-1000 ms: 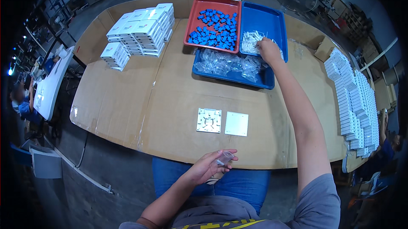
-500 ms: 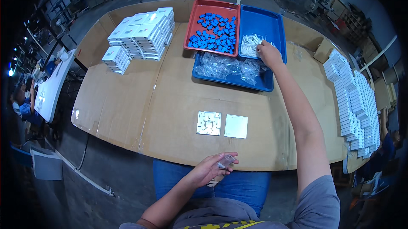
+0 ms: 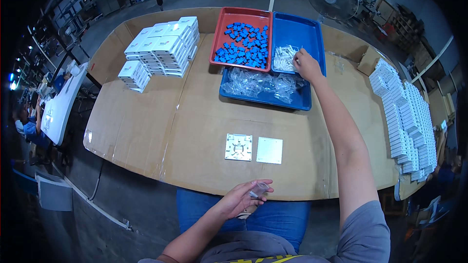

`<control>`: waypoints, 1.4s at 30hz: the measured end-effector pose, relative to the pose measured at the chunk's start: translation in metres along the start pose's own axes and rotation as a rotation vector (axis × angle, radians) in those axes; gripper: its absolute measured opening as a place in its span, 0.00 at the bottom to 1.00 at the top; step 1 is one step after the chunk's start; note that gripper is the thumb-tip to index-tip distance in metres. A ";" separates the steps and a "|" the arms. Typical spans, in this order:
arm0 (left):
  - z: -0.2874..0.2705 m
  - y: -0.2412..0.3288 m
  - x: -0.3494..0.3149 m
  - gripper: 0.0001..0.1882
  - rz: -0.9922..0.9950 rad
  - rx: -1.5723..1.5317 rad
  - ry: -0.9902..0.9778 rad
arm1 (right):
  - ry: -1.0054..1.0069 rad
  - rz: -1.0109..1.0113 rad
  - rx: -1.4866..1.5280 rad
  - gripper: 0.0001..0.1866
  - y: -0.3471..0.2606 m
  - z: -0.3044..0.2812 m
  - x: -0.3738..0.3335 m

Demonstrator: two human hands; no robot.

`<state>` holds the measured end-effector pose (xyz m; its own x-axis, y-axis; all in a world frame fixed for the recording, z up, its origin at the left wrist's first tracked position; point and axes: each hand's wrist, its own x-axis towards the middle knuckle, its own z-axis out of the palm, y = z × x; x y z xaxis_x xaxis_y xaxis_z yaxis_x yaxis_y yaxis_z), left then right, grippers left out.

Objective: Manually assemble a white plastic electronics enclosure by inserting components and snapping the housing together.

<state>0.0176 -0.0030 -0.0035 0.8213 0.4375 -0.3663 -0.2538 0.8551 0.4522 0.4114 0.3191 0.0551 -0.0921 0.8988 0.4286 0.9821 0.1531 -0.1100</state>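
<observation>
My left hand [image 3: 240, 199] is near the table's front edge, fingers curled round a small clear plastic bag [image 3: 261, 189]. Something small and white shows inside the bag. Across the table, my right hand [image 3: 307, 66] reaches over the near edge of a blue tray [image 3: 302, 26]. Its fingers are pinched together at a pile of small white pieces [image 3: 284, 58]; what lies between the fingertips is hidden. Between me and the trays, a white square plate with cut-outs [image 3: 239, 147] lies beside a plain white square plate [image 3: 269, 150].
A red tray [image 3: 225, 18] of small blue parts adjoins the blue tray. A lower blue tray [image 3: 263, 103] holds clear plastic bags. White boxes [image 3: 158, 43] are stacked at the left, and more white boxes [image 3: 407, 116] along the right. Cardboard walls [image 3: 131, 23] edge the table.
The view has tilted slightly, so the table sits lower in the picture. My right hand stays at the white pieces, and my left still holds the bag.
</observation>
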 end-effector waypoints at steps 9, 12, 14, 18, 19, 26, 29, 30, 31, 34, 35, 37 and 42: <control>-0.001 0.002 0.004 0.28 -0.011 0.013 -0.029 | 0.202 0.096 0.340 0.09 0.017 0.020 0.007; 0.000 0.003 0.004 0.28 -0.015 -0.014 -0.023 | 0.113 0.130 0.363 0.12 0.022 0.020 0.007; 0.001 0.003 0.006 0.28 -0.014 -0.025 -0.015 | 0.156 0.146 0.387 0.11 0.024 0.016 0.006; -0.005 -0.002 0.005 0.28 -0.018 -0.016 -0.023 | 0.336 0.538 1.111 0.11 0.008 -0.011 0.012; -0.007 -0.002 0.004 0.29 -0.014 -0.006 -0.026 | 0.336 0.532 1.110 0.11 -0.004 -0.023 0.014; 0.001 -0.008 -0.004 0.29 -0.009 0.053 0.008 | 0.378 0.338 1.905 0.13 -0.074 -0.097 -0.038; -0.004 -0.013 0.000 0.28 -0.018 -0.028 0.016 | 0.369 0.366 1.855 0.11 -0.086 -0.099 -0.060; -0.004 -0.013 0.003 0.28 0.007 -0.075 -0.024 | 0.355 0.406 1.715 0.08 -0.090 -0.099 -0.070; -0.005 -0.016 0.000 0.28 0.036 -0.134 -0.051 | 0.329 0.436 1.729 0.08 -0.098 -0.097 -0.085; -0.003 -0.005 0.002 0.28 0.130 -0.164 -0.012 | 0.219 0.377 1.112 0.07 -0.132 -0.088 -0.139; -0.002 0.000 0.005 0.28 0.160 -0.180 -0.028 | 0.154 0.434 1.152 0.07 -0.142 -0.082 -0.164; -0.001 0.009 0.009 0.28 0.203 -0.207 -0.030 | 0.047 0.561 1.237 0.07 -0.161 -0.072 -0.211; -0.005 0.006 0.009 0.27 0.196 -0.281 0.093 | -0.068 0.709 1.412 0.07 -0.202 -0.072 -0.280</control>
<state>0.0208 0.0069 -0.0081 0.6962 0.6133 -0.3730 -0.5434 0.7898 0.2845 0.2510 0.0070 0.0221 0.2552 0.9611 -0.1057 -0.1070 -0.0806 -0.9910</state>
